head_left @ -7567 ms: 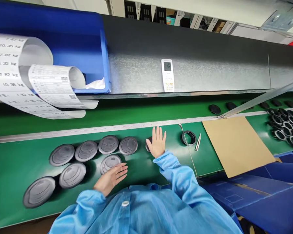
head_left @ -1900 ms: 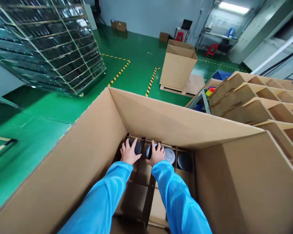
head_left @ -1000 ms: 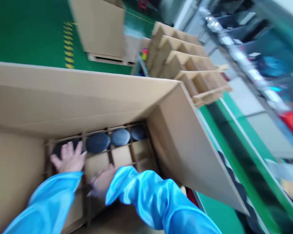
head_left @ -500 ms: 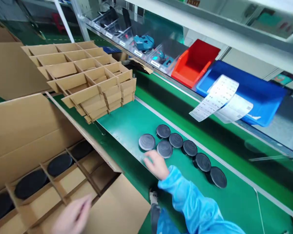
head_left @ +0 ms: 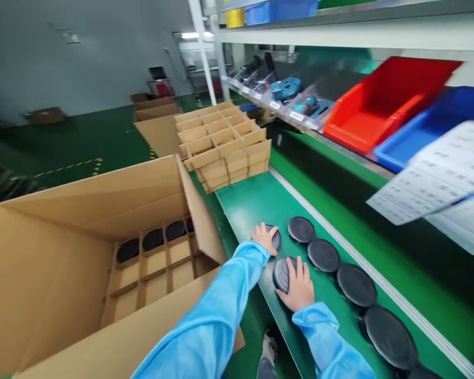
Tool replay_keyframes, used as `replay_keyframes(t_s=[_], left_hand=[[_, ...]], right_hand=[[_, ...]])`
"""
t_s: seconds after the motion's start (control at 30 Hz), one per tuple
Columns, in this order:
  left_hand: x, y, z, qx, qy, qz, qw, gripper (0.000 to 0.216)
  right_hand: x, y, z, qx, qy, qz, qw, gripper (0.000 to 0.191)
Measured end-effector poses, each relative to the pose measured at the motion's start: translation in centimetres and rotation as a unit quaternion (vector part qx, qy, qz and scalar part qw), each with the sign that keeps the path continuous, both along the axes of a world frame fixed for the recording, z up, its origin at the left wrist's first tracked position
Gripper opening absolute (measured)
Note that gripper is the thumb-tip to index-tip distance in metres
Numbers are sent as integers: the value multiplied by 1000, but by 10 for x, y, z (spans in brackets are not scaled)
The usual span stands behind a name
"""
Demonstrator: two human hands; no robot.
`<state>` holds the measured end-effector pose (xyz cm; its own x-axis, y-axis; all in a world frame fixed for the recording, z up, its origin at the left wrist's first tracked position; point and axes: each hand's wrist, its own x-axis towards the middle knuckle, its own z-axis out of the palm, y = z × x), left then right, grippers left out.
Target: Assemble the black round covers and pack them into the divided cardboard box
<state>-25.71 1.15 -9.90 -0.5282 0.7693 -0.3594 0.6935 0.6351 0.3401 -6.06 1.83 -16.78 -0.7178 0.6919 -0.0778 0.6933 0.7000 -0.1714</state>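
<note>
My left hand lies over a black round puck-shaped part on the green bench top, with fingers and thumb around its edge. Closer to me, my right hand grips a second such part from its right side, fingers over the ringed top. Both parts rest near the bench's left edge. A row of several more black round parts runs along the bench to the right of my hands. Left of my arms, an open carton holds a cardboard divider with black round parts in its far cells.
Stacked cardboard dividers stand at the bench's far end. Above the bench, a shelf carries a red bin, a blue bin and clear trays with teal tools. Printed label sheets hang over its edge.
My left hand has come from over the carton to a round part on the bench. My right hand now grips another one. The view has swung left, showing more of the room.
</note>
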Motion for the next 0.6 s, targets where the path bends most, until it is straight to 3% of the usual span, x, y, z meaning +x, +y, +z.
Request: replay_keyframes(t_s=[0.07,0.13,0.23,0.3,0.37,0.43,0.5,0.6], left_hand=[[13,-18,5,27,-14,17,999,117],[30,-56,17,100,-50,8,994,118],[45,-149,44,245,-152,-91,953,123],[37,-222,60,259,-233,-174,921,123],[12,-289,68,231,-292,-179,911,122],[-26,-340,61,199,-283,-74,935,118],[-72,-372,39,177,-196,85,961,110],[-143,-391,-9,125,-28,249,960,97]], right_hand=[[7,2,-6,11,19,6,1000,97],[19,3,-10,11,43,1,999,96],[46,-9,-6,-27,87,-9,996,96],[57,-29,9,-108,116,43,986,98],[50,-61,34,-206,127,132,961,102],[18,-103,59,-267,117,209,933,107],[-39,-148,76,-280,99,252,921,112],[-156,-205,71,-238,101,250,933,114]])
